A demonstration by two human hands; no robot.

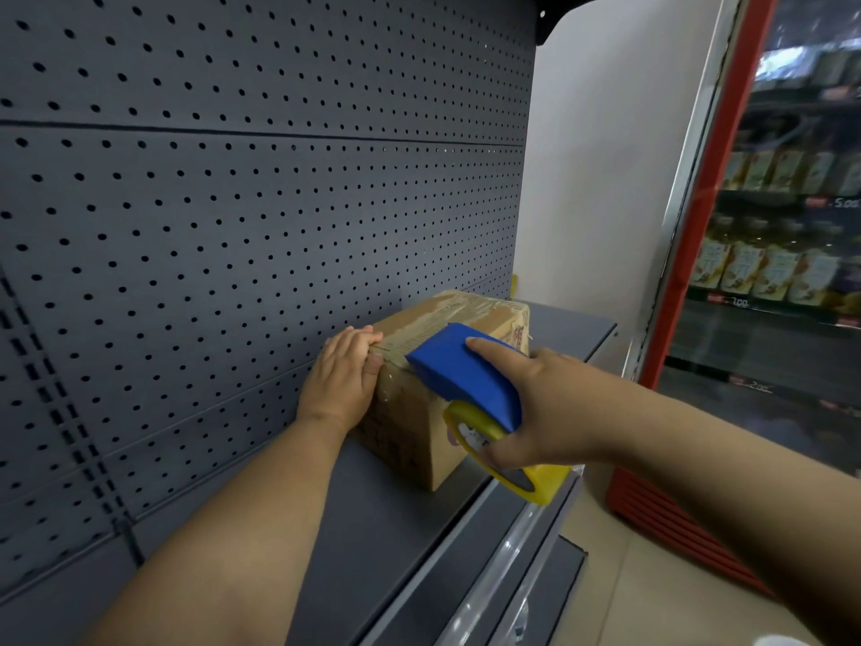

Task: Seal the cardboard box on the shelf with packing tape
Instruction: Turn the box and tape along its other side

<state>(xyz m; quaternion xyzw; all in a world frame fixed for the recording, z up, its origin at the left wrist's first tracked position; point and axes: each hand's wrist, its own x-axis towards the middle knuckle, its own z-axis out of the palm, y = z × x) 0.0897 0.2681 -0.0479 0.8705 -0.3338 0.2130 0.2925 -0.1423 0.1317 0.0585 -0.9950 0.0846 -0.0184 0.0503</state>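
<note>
A brown cardboard box (pixel 410 426) sits on the grey shelf (pixel 372 529), close to its front edge. Old tape strips run along the box's top. My left hand (pixel 345 375) presses flat against the box's near left top corner, fingers over the edge. My right hand (pixel 545 412) grips a tape dispenser (pixel 466 370) with a blue cover and a yellow roll holder. The dispenser's blue nose rests on the near end of the box's top. The index finger lies along the blue cover. No fresh tape strip is clearly visible.
A grey perforated back panel (pixel 233 226) rises behind the shelf. To the right stands a white wall (pixel 605 202), then a red-framed glass cooler (pixel 727 179) stocked with drinks. A lower shelf edge (pixel 512 575) juts out below, beside a tan floor (pixel 652 599).
</note>
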